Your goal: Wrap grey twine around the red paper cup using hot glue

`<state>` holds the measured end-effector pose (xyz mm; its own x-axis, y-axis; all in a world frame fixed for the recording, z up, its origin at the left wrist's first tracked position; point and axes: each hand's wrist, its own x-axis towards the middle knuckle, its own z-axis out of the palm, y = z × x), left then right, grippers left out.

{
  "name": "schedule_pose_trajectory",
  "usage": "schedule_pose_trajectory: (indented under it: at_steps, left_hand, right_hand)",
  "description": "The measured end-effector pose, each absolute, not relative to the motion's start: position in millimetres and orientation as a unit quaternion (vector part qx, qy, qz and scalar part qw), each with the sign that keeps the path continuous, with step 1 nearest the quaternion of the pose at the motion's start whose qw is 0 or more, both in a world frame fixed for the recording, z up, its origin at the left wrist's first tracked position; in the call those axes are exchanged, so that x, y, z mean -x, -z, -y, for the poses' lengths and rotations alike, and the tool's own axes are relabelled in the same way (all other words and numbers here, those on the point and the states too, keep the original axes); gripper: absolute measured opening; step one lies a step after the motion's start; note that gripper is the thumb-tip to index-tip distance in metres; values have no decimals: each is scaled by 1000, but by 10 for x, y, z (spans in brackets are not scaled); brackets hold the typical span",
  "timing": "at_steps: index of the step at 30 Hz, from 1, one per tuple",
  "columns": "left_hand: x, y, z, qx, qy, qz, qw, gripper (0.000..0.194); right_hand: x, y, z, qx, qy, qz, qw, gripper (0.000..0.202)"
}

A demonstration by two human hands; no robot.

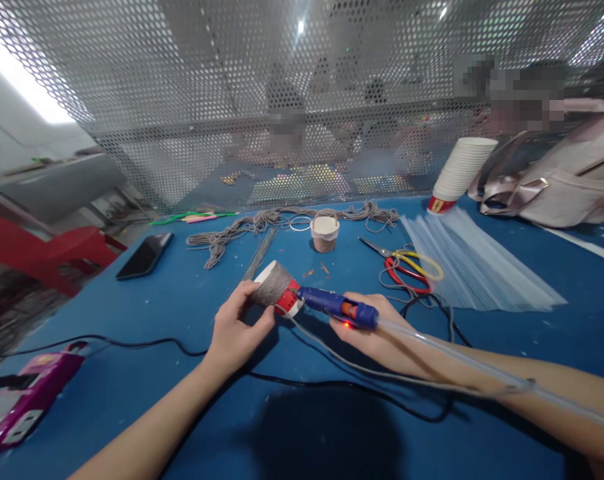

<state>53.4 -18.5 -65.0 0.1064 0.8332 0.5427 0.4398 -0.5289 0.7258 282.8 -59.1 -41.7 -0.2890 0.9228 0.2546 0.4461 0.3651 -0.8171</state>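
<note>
My left hand (239, 327) grips a red and white paper cup (277, 288), tilted on its side, its upper part wrapped in grey cord. In my right hand (369, 333) is a blue hot glue gun (327, 301) with a small red light glowing below it. The gun's nozzle meets or nearly meets the red band of the cup. A clear glue stick (432, 343) runs out of the gun's back over my right forearm. From the cup, a grey cord (342, 363) trails to the right beneath the gun.
Behind the hands on the blue table (192, 413) stand a small wrapped cup (325, 235), bundled cord, scissors (382, 250), clear strips (477, 267) and stacked cups (459, 170). A phone (145, 256), black cable and purple power strip (37, 397) lie left. A bag (567, 173) sits right.
</note>
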Motion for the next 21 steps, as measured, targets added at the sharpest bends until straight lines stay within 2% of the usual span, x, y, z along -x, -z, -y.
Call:
schedule_pose_trajectory:
  at_steps: [13, 21]
  left_hand:
    - [-511, 638, 157, -722, -529, -406, 183, 18]
    - [-502, 642, 153, -740, -523, -384, 177, 16]
  right_hand:
    - [-2841, 313, 605, 485, -377, 698, 368, 19]
    - [-2834, 381, 608, 467, -330, 745, 344, 18]
